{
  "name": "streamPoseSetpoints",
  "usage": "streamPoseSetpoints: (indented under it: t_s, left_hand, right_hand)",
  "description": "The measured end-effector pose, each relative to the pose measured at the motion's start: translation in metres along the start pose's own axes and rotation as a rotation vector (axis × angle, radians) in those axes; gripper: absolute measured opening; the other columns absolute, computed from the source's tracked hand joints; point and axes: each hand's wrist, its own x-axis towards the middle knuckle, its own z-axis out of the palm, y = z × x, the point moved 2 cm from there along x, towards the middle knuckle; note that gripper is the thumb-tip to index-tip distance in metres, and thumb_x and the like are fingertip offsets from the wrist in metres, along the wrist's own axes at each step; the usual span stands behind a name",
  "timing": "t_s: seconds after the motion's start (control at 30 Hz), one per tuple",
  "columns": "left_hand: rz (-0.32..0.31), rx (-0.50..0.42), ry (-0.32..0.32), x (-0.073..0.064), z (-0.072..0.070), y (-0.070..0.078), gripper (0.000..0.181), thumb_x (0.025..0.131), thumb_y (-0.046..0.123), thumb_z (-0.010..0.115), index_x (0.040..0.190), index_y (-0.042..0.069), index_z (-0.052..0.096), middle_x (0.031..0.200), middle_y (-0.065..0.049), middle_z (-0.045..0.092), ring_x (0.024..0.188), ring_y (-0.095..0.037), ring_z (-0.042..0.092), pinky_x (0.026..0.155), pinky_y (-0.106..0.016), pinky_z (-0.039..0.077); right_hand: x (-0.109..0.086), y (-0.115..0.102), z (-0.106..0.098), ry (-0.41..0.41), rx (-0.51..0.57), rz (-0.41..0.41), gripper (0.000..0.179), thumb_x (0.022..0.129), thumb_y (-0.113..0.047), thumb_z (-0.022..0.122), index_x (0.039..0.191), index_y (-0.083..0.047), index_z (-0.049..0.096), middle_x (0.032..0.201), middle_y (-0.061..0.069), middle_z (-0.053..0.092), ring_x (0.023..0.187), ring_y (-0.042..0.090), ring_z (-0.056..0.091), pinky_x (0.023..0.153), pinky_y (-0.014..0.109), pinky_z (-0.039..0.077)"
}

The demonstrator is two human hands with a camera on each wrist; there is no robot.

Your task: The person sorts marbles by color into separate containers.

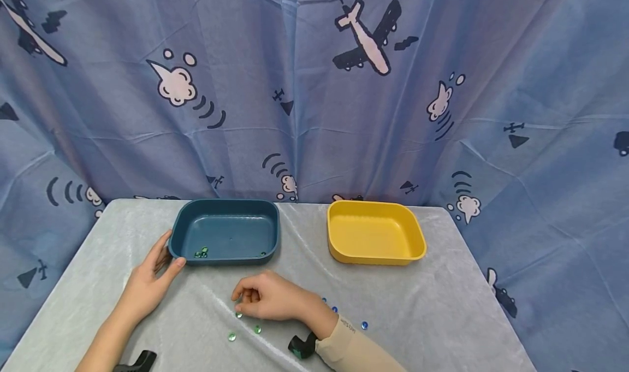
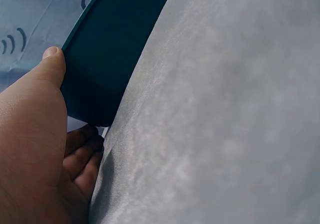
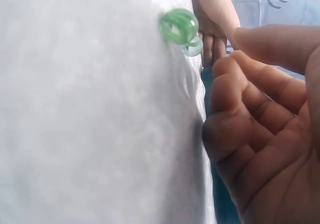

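My left hand (image 1: 146,287) is at the near left corner of the dark blue tray (image 1: 231,263), thumb against its front rim and fingers by its left end. In the left wrist view, the thumb (image 2: 54,58) touches the rim and the other fingers stretch past the corner. Several green marbles (image 1: 204,249) lie inside the tray. My right hand (image 1: 275,298) hovers low over the cloth, fingers loosely bent with a gap to the thumb. A green marble (image 1: 238,314) sits just below its thumb tip. Two more, a green marble (image 1: 257,329) and another green marble (image 1: 232,337), lie nearer me.
A yellow tray (image 1: 378,261) stands at the back right. Blue marbles lie to the right of my right wrist, one blue marble (image 1: 365,325) farthest out. Grey cloth (image 1: 442,306) covers the table, and a blue patterned curtain (image 1: 245,88) hangs behind it.
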Motion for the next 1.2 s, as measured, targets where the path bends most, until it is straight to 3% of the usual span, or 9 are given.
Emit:
streamPoseSetpoints:
  t_s: [0.4,1.2]
  left_hand:
    - [-0.005,0.003,-0.005,0.0005,0.0,0.0003,0.086,0.111,0.042,0.067,0.178,0.024,0.017,0.16,-0.037,0.045,0.138,-0.06,0.054,0.109,-0.078,0.043]
    - [-0.002,-0.005,-0.002,0.0002,-0.0003,0.0002,0.085,0.111,0.04,0.068,0.178,0.025,0.018,0.16,-0.036,0.046,0.139,-0.059,0.054,0.109,-0.077,0.044]
  right_hand:
    - [0.0012,0.0025,0.0054,-0.077,-0.023,0.033,0.011,0.104,-0.018,0.078,0.113,-0.013,0.078,0.084,-0.016,0.065,0.071,-0.009,0.056,0.068,0.013,0.054]
    - [0.0036,0.0025,0.0089,-0.089,-0.179,0.015,0.006,0.099,-0.016,0.081,0.104,-0.017,0.08,0.081,-0.02,0.063,0.073,-0.013,0.054,0.071,0.007,0.048]
